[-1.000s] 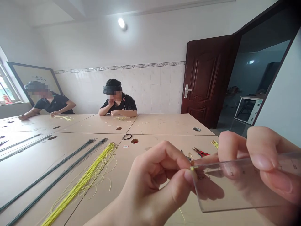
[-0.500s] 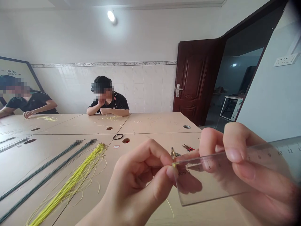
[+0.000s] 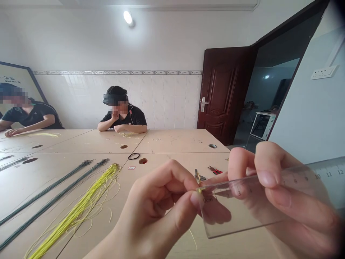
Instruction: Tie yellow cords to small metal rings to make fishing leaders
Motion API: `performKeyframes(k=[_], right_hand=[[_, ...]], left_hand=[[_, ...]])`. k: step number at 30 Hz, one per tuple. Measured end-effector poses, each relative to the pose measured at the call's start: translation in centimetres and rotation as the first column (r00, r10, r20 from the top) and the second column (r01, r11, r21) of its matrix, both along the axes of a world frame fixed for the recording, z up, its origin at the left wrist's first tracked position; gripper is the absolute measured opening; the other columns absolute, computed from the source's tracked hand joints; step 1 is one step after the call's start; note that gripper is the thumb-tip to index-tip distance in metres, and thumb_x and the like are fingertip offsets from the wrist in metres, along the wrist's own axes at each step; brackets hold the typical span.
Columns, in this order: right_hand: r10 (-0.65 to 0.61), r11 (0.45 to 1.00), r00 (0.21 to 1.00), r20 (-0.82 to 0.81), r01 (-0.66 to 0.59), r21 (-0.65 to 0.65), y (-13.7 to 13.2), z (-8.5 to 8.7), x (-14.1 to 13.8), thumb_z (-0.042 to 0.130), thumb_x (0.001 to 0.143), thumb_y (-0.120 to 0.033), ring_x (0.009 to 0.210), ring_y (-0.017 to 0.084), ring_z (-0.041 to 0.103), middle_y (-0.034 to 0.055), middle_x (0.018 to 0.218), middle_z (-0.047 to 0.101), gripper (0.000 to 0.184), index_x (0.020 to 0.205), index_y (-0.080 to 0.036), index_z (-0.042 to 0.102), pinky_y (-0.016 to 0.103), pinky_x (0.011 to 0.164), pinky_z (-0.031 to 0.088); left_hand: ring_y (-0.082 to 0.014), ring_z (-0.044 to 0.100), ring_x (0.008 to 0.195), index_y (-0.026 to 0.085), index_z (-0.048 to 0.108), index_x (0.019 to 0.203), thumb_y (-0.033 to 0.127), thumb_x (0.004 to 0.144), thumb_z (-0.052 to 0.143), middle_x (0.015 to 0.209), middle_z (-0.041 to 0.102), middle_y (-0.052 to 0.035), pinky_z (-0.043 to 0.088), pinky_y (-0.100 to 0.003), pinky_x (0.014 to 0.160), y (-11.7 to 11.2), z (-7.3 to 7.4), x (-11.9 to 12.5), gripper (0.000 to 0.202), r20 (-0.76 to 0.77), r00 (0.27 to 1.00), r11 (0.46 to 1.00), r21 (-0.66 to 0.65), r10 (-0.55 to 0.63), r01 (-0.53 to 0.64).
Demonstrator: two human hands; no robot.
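In my right hand (image 3: 291,190) is a clear plastic ruler (image 3: 226,216), gripped between thumb and fingers and tilted up to the right. Its 0 cm end points left. My left hand (image 3: 159,205) pinches a small yellow cord end (image 3: 199,190) between thumb and forefinger, right at the ruler's zero corner. The fingertips cover most of that piece. Below them a thin yellow strand (image 3: 193,238) shows; whether it joins the pinched piece I cannot tell. Left of my hands lies a bundle of yellow cords (image 3: 81,201), with dark green cord bundles (image 3: 54,201) beside it.
Behind my hands lie red-handled pliers (image 3: 215,170) and a partly hidden metal tool (image 3: 198,176). A black ring (image 3: 134,156) and a small label (image 3: 132,168) are near a round table hole (image 3: 142,161). Two people (image 3: 122,115) sit across the table (image 3: 172,142).
My hands and the ruler keep nearly the same pose. The view has shifted slightly. The hand of the person at far left has moved further left along the table.
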State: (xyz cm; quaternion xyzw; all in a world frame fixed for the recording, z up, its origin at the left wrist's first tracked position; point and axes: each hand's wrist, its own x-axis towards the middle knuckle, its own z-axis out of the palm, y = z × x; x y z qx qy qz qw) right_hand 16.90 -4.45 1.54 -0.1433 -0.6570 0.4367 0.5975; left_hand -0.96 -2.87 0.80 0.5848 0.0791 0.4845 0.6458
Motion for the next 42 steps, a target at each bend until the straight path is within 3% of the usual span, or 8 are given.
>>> performKeyframes(k=[7,13,19,28,33,42], right_hand=[[-0.006,1.000,1.000,-0.017,0.006,0.003,0.1,-0.5,0.0,0.057,0.086,-0.025,0.073,0.020,0.065,-0.0020,0.077,0.058,0.004,0.083,-0.026,0.054,0.039,0.070,0.050],[-0.169,0.986,0.985,-0.025,0.169,0.005,0.1,0.1,-0.3,0.066,0.078,-0.038,0.073,0.025,0.065,0.0020,0.069,0.060,0.015,0.080,-0.025,0.057,0.042,0.067,0.054],[-0.205,0.978,0.979,-0.022,0.205,0.033,0.2,0.3,-0.5,0.068,0.077,-0.041,0.075,0.026,0.066,0.0021,0.068,0.060,0.019,0.078,-0.025,0.058,0.042,0.069,0.054],[-0.019,1.000,1.000,0.001,0.019,0.000,0.1,-0.3,0.1,0.059,0.086,-0.026,0.072,0.019,0.066,-0.0020,0.075,0.060,0.006,0.080,-0.026,0.056,0.034,0.066,0.051],[-0.025,1.000,1.000,-0.009,0.025,0.006,0.1,-0.4,0.2,0.059,0.086,-0.027,0.071,0.019,0.065,-0.0024,0.075,0.059,0.006,0.081,-0.027,0.056,0.034,0.065,0.050],[-0.009,1.000,1.000,-0.023,0.009,0.003,0.1,-0.5,0.0,0.058,0.086,-0.027,0.074,0.017,0.065,-0.0029,0.077,0.060,0.005,0.083,-0.026,0.056,0.034,0.071,0.050]], left_hand=[[-0.0071,0.069,0.075,0.015,0.060,0.081,0.013,0.092,0.054,0.079,0.076,-0.0022,0.053,-0.011,0.070,0.0,-0.1,-0.1,0.013,-0.004,1.000,1.000,0.012,0.001,-0.001],[-0.0063,0.069,0.075,0.014,0.060,0.081,0.012,0.093,0.053,0.079,0.076,-0.0015,0.052,-0.010,0.071,0.0,-0.2,-0.1,0.014,-0.024,1.000,0.999,0.033,-0.002,0.003],[-0.0073,0.069,0.074,0.014,0.060,0.080,0.014,0.092,0.056,0.078,0.075,-0.0019,0.052,-0.011,0.069,0.0,-0.1,-0.1,0.012,-0.012,1.000,0.999,0.039,0.005,-0.004],[-0.0065,0.068,0.075,0.015,0.059,0.081,0.014,0.092,0.055,0.079,0.075,-0.0016,0.051,-0.009,0.070,0.1,-0.2,-0.3,0.012,-0.018,1.000,0.999,0.047,-0.002,0.003],[-0.0067,0.069,0.078,0.016,0.058,0.083,0.012,0.093,0.052,0.083,0.076,-0.0010,0.051,-0.010,0.071,0.3,-0.3,-0.5,0.012,-0.059,0.998,0.992,0.120,-0.029,0.036],[-0.0063,0.068,0.073,0.016,0.059,0.080,0.016,0.092,0.055,0.078,0.075,-0.0004,0.052,-0.009,0.069,-0.1,-0.1,-0.1,0.013,-0.038,0.999,0.998,0.051,0.024,-0.022]])
